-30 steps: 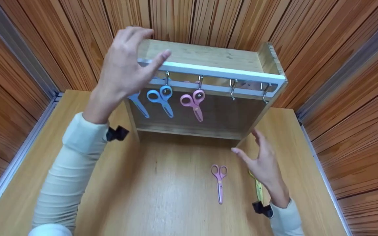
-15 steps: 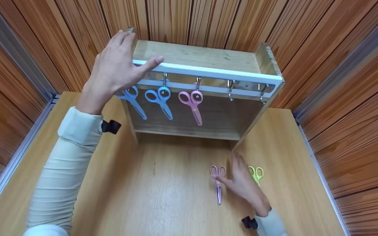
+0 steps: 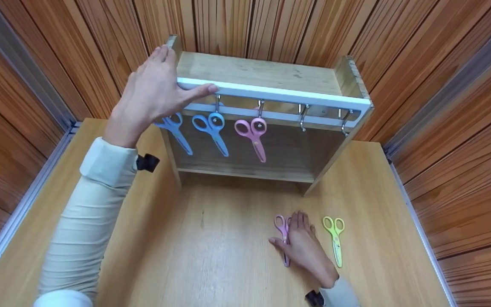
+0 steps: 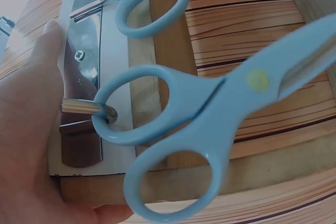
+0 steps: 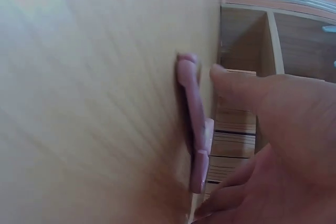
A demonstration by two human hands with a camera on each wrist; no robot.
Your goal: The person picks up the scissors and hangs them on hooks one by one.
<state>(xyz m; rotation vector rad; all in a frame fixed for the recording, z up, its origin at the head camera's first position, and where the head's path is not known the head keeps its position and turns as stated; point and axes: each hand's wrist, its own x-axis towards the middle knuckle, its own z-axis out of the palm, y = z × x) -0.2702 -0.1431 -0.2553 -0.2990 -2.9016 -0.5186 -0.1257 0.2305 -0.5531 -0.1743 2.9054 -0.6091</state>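
Soft glare whitens the tabletop (image 3: pixel 207 251); the right-wrist view is blurry.

Left grip (image 3: pixel 149 91) high, right grip (image 3: pixel 303 244) palm-down

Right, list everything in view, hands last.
Rack: 1, pale wood, upper middle.
Table: 1, light brown, under the rack.
Front board: 1, white, rack's upper front.
Hook plate: 1, silver, on that board.
Hooks: 5, silver, along the plate.
Blue scissors: 2, blue, on the leftmost two hooks.
Hanging pink scissors: 1, pink, on the middle hook.
Lying pink scissors: 1, pink, on table, right of centre.
Yellow-green scissors: 1, yellow-green, farther right on table.
Walls: 3, brown panelling, behind and both sides.
Metal framing: several lengths, grey, along corners.
Wrist devices: 2, black, one per wrist.
Sleeves: 2, pale, one per arm.
Left hand: 1, bare, on rack's top left corner.
Right hand: 1, bare, over lying pink scissors.
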